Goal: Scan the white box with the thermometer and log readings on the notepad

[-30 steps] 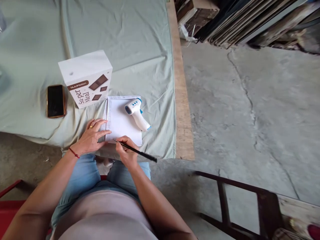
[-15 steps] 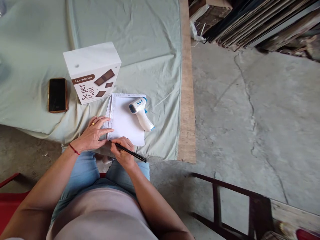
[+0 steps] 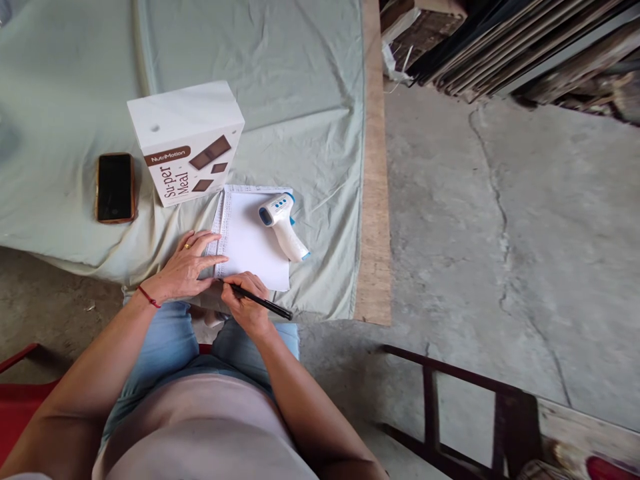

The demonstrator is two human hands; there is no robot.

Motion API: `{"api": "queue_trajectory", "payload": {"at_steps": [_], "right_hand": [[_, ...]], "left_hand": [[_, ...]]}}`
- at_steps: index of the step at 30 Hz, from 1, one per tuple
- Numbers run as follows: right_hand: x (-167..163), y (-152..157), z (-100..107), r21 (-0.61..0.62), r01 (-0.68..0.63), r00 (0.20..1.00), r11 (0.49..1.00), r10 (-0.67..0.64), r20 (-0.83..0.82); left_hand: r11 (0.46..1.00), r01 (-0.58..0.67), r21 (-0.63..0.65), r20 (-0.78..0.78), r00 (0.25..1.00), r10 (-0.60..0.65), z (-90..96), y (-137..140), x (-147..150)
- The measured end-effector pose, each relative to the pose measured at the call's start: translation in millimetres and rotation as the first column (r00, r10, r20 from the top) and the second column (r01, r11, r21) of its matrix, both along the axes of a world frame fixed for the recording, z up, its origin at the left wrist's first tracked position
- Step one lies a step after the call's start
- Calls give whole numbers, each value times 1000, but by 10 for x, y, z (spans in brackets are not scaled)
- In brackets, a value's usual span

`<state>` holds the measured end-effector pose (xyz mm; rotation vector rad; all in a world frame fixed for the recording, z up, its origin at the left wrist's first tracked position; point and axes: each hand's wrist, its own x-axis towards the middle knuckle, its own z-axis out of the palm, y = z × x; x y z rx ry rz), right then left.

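Note:
My right hand (image 3: 247, 300) is closed around a black pen (image 3: 270, 305), its tip at the lower left corner of a white sheet of paper (image 3: 245, 233). Flat across the sheet's left edge lies my left hand (image 3: 190, 267), fingers spread, with a ring on one finger. Rows of small handwriting run along the paper's left and top margins. A white and blue infrared thermometer (image 3: 283, 223) rests on the paper's right side. Just behind the sheet stands a white "Super Meal" box (image 3: 187, 147). To the left of the box is a phone (image 3: 115, 188) with a dark screen.
A pale green cloth (image 3: 300, 80) covers the table, and its bare wooden edge (image 3: 375, 200) shows on the right. On the floor at lower right stands a dark-framed chair or stool (image 3: 465, 380). Stacked boards (image 3: 500, 47) lean at the upper right. A red chair (image 3: 25, 407) is at left.
The pen's back end has tilted slightly upward in my right hand. My left hand stays in place on the paper. The view has shifted very slightly.

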<state>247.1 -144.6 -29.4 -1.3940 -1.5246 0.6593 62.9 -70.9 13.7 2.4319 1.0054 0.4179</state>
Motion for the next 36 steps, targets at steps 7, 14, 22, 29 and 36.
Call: {"api": "queue_trajectory", "payload": {"at_steps": [7, 14, 22, 29, 36], "right_hand": [[-2, 7, 1, -7, -13, 1000, 1000, 13, -9], [21, 1, 16, 43, -50, 997, 998, 48, 52], [4, -2, -27, 196, -15, 994, 981, -7, 111], [1, 11, 0, 306, -7, 994, 952, -27, 107], [8, 24, 37, 327, -23, 992, 945, -19, 125]], "left_hand": [[1000, 3, 1, -3, 1000, -3, 2, -3, 2], [1000, -2, 2, 6, 1000, 2, -4, -4, 2], [1000, 5, 13, -24, 1000, -5, 16, -8, 7], [1000, 14, 14, -34, 999, -13, 30, -8, 6], [1000, 15, 22, -40, 999, -14, 32, -12, 8]]}}
